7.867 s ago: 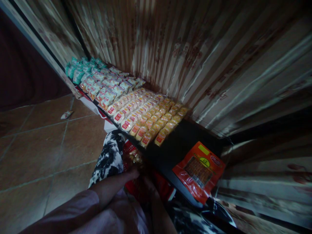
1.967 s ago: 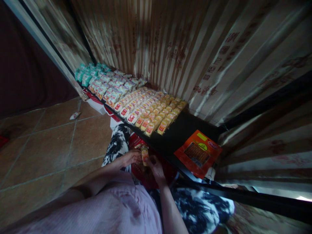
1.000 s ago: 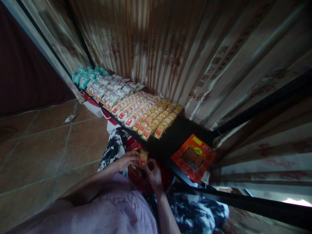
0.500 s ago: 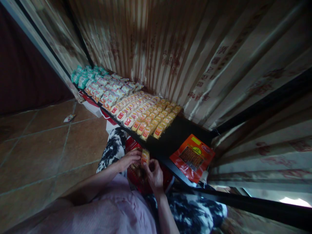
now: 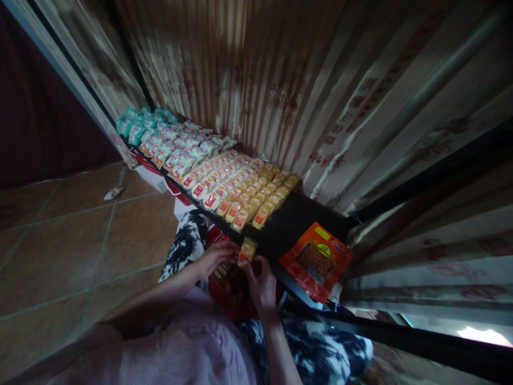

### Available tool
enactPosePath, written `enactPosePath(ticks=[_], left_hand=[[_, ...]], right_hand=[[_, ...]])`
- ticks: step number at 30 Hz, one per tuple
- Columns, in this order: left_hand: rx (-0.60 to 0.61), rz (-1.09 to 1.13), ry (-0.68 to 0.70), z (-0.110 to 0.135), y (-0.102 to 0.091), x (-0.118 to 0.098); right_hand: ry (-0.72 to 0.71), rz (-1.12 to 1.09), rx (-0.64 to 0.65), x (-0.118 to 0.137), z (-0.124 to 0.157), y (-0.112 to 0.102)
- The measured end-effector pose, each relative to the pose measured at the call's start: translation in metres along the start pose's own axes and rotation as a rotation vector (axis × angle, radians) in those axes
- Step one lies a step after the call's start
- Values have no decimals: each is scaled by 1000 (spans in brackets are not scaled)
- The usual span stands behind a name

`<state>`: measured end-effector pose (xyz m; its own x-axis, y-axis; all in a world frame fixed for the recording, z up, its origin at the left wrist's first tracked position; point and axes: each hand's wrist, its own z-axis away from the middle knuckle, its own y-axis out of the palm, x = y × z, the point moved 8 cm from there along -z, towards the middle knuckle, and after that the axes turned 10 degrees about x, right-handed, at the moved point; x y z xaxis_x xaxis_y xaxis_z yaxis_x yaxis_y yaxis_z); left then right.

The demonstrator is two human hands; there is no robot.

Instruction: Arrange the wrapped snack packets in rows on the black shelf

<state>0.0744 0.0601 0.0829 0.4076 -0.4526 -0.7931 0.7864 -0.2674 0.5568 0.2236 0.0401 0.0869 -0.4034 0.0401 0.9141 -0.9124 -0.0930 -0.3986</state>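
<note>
Head view: the right hand pinches a small yellow snack packet by its lower edge, upright above the red basket, just off the table front edge. The left hand, fingers curled, sits at the packet's 9 o'clock; contact cannot be told. At 12 o'clock lie packet rows; at 3 o'clock, an orange pouch.

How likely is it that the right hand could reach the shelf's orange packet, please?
Probably yes: the orange packet lies near the right hand with nothing between, though that hand holds a small yellow packet.
</note>
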Motion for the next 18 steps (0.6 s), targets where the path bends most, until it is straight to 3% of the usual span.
enactPosePath(ticks=[9,18], left_hand=[[-25,-12,83,-6,11,-18],[-28,-92,135,-20,16,-24]], right_hand=[[-63,31,10,24,-13,-15],[-63,228,-128,25,-33,-28]])
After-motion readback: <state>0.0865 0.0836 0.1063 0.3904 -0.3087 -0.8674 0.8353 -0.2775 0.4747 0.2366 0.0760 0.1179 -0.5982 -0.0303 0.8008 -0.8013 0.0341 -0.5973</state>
